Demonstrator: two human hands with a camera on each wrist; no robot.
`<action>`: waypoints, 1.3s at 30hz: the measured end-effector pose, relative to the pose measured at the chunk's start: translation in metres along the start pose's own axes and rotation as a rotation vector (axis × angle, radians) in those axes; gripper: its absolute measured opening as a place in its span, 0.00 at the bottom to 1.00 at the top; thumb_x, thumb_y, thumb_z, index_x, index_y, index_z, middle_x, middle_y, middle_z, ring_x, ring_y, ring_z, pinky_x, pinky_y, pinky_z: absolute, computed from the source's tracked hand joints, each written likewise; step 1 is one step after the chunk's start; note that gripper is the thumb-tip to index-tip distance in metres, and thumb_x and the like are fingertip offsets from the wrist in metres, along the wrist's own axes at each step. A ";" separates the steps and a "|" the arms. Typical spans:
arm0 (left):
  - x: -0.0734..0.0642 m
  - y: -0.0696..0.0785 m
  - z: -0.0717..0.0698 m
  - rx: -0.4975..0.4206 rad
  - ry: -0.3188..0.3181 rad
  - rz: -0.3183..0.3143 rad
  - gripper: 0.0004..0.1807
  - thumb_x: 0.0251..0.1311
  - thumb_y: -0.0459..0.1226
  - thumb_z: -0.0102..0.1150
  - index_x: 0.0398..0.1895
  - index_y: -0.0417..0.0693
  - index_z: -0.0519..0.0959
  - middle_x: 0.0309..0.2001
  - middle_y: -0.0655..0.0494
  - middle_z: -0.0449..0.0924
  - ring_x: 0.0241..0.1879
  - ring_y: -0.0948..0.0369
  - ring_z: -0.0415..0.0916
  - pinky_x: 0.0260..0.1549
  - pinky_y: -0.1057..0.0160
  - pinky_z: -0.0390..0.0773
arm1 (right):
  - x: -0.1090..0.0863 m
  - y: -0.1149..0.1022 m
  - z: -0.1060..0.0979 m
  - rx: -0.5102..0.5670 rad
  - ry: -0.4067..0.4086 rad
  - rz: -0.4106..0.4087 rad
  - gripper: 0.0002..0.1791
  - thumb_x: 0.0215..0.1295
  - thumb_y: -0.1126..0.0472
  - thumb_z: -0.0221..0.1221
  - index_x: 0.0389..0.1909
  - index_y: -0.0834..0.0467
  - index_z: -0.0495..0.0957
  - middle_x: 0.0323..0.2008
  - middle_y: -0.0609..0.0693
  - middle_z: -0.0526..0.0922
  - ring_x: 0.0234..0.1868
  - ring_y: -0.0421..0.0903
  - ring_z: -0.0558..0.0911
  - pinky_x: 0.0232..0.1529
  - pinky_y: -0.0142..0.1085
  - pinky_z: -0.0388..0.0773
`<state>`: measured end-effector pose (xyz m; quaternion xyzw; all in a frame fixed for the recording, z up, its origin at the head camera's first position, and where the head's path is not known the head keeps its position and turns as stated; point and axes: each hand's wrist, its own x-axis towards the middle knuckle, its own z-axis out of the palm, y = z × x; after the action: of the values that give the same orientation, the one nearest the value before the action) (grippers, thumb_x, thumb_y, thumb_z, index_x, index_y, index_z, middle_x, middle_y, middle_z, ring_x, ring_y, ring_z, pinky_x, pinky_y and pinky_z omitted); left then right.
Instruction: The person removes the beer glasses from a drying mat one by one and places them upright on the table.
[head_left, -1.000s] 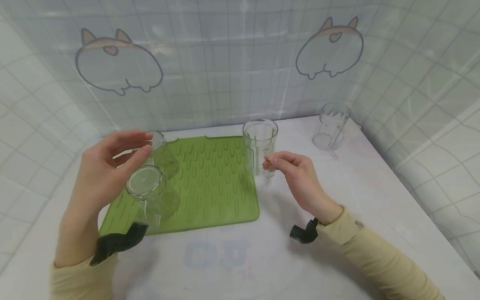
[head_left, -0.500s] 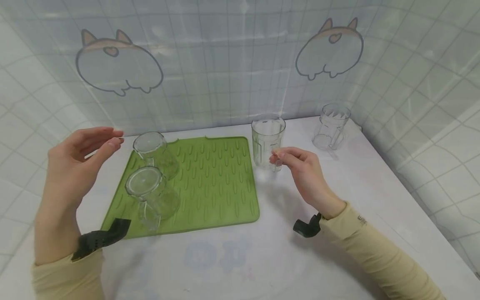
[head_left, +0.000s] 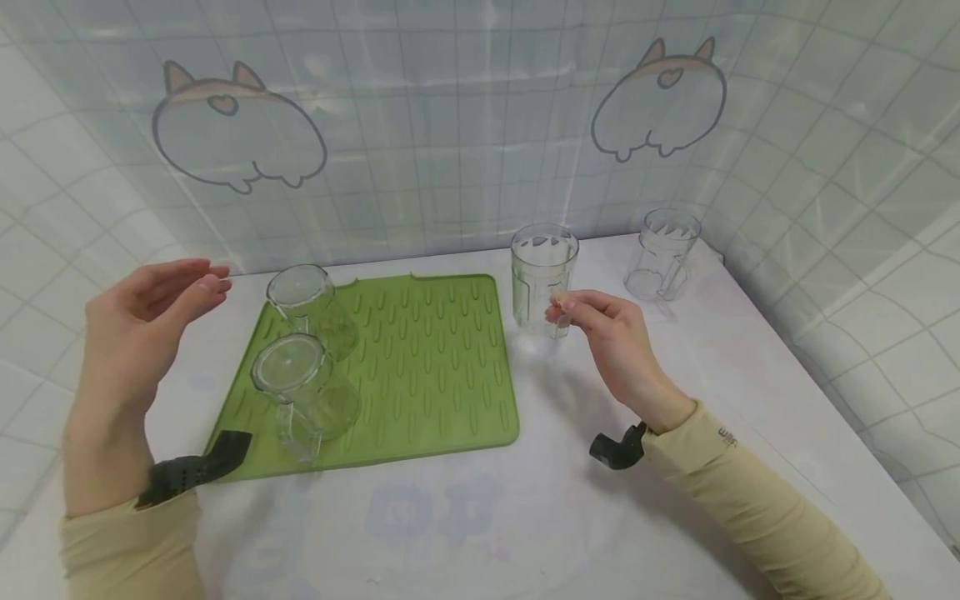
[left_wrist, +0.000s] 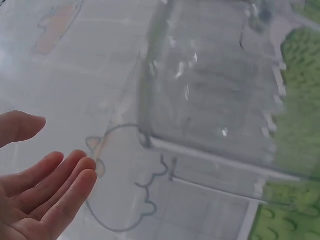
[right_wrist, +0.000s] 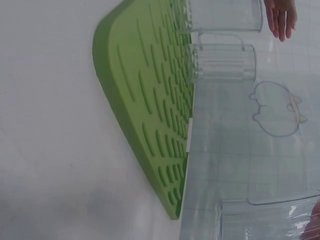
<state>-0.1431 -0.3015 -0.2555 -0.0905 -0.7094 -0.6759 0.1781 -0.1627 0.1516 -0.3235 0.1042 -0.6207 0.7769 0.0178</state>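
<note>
My right hand (head_left: 613, 346) pinches the handle of a clear glass mug (head_left: 536, 283), just right of the green mat (head_left: 420, 367). This mug is upright with its mouth up; I cannot tell whether its base touches the table. Part of it shows at the lower right of the right wrist view, behind it a bit of the fingers (right_wrist: 312, 225). My left hand (head_left: 146, 312) hovers left of the mat with relaxed fingers and nothing in them. Near it two clear mugs, a back one (head_left: 300, 287) and a front one (head_left: 292, 367), stand upside down on the mat's left side.
Another clear mug (head_left: 663, 254) stands upright at the back right of the white table (head_left: 675, 508). A tile-patterned backdrop (head_left: 457, 125) with cartoon drawings rises behind and at both sides.
My left hand has moved left, away from the upside-down mugs. My right hand has carried the pinched mug right and slightly back, off the mat's right edge.
</note>
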 end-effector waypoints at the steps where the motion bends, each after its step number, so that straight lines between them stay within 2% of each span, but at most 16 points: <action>1: 0.001 -0.002 -0.002 -0.020 -0.001 -0.008 0.19 0.56 0.26 0.61 0.52 0.31 0.73 0.43 0.52 0.83 0.40 0.62 0.82 0.43 0.73 0.80 | 0.000 0.000 -0.001 0.001 0.000 0.000 0.13 0.65 0.63 0.57 0.40 0.71 0.78 0.31 0.51 0.84 0.42 0.50 0.78 0.53 0.38 0.73; 9: 0.012 -0.027 -0.020 -0.091 -0.026 -0.090 0.18 0.57 0.27 0.60 0.52 0.33 0.73 0.42 0.50 0.83 0.41 0.61 0.82 0.42 0.69 0.81 | 0.001 0.001 -0.002 -0.006 0.004 -0.001 0.12 0.64 0.63 0.58 0.40 0.71 0.78 0.31 0.51 0.84 0.42 0.50 0.78 0.53 0.38 0.74; 15: 0.018 -0.047 -0.027 -0.144 -0.065 -0.122 0.17 0.58 0.27 0.59 0.51 0.32 0.74 0.42 0.49 0.83 0.41 0.60 0.83 0.42 0.66 0.81 | 0.001 0.000 -0.003 -0.011 0.001 -0.009 0.15 0.64 0.63 0.58 0.42 0.74 0.77 0.31 0.52 0.83 0.41 0.50 0.79 0.52 0.38 0.74; 21: 0.019 -0.072 -0.042 -0.064 -0.061 -0.218 0.17 0.59 0.32 0.60 0.51 0.37 0.72 0.42 0.56 0.84 0.41 0.64 0.83 0.41 0.70 0.81 | 0.002 0.000 -0.005 -0.009 -0.002 -0.012 0.15 0.64 0.63 0.58 0.41 0.74 0.77 0.31 0.52 0.83 0.42 0.51 0.78 0.52 0.38 0.73; 26: 0.019 -0.091 -0.055 -0.041 -0.067 -0.291 0.16 0.61 0.35 0.58 0.51 0.40 0.72 0.41 0.58 0.84 0.41 0.65 0.82 0.42 0.71 0.81 | 0.002 0.001 -0.005 -0.003 0.000 -0.009 0.12 0.64 0.63 0.58 0.39 0.71 0.78 0.31 0.52 0.83 0.42 0.51 0.78 0.52 0.38 0.73; 33: 0.016 -0.106 -0.067 0.054 -0.126 -0.366 0.30 0.64 0.39 0.55 0.62 0.28 0.59 0.42 0.65 0.82 0.42 0.70 0.80 0.43 0.76 0.79 | 0.002 0.000 -0.005 -0.001 -0.002 -0.014 0.16 0.64 0.63 0.58 0.42 0.75 0.76 0.31 0.53 0.83 0.41 0.51 0.78 0.51 0.38 0.74; 39: 0.016 -0.117 -0.074 0.086 -0.143 -0.397 0.31 0.65 0.40 0.54 0.63 0.28 0.58 0.41 0.68 0.81 0.42 0.71 0.80 0.42 0.78 0.79 | 0.002 -0.002 -0.005 0.005 -0.013 -0.024 0.13 0.65 0.63 0.58 0.41 0.72 0.78 0.31 0.52 0.84 0.40 0.50 0.78 0.50 0.37 0.74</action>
<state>-0.1913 -0.3851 -0.3562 0.0109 -0.7524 -0.6586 -0.0055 -0.1649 0.1570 -0.3225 0.1168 -0.6176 0.7774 0.0225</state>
